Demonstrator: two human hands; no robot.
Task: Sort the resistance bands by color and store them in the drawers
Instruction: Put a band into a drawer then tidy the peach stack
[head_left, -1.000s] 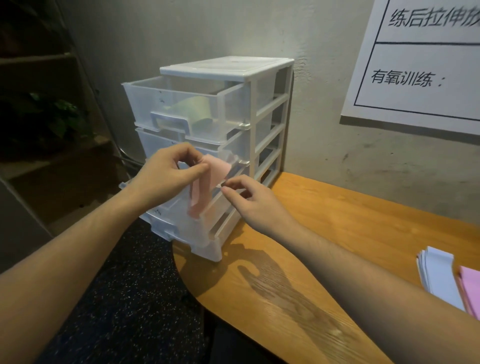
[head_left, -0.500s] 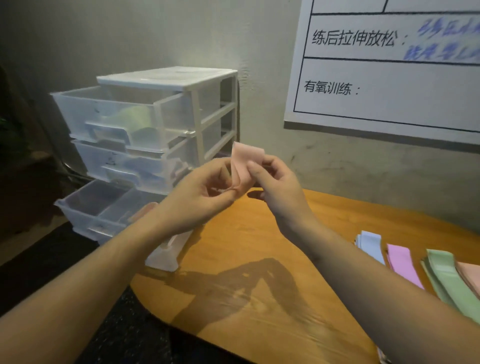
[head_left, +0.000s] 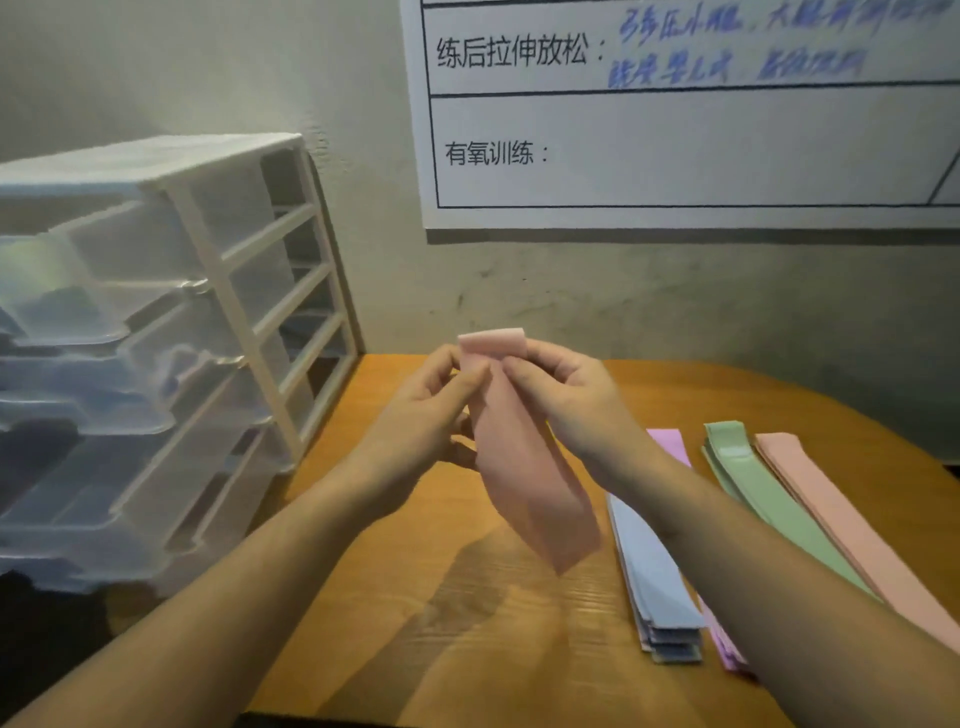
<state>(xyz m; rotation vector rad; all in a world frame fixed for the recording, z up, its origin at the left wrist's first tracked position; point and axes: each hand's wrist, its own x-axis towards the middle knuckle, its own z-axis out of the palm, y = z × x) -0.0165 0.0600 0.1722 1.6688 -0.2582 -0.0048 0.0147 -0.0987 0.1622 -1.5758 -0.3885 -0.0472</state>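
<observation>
Presently, both hands hold a pink band above the wooden surface: the left hand and right hand each pinch it near its folded top, and its tail hangs down between the forearms. On the surface to the right lie blue bands, a purple band, green bands and pink bands, side by side. A white drawer unit stands at left, drawers pulled out. A printed chart hangs on the grey wall.

Probably a gym: wall workout chart
</observation>
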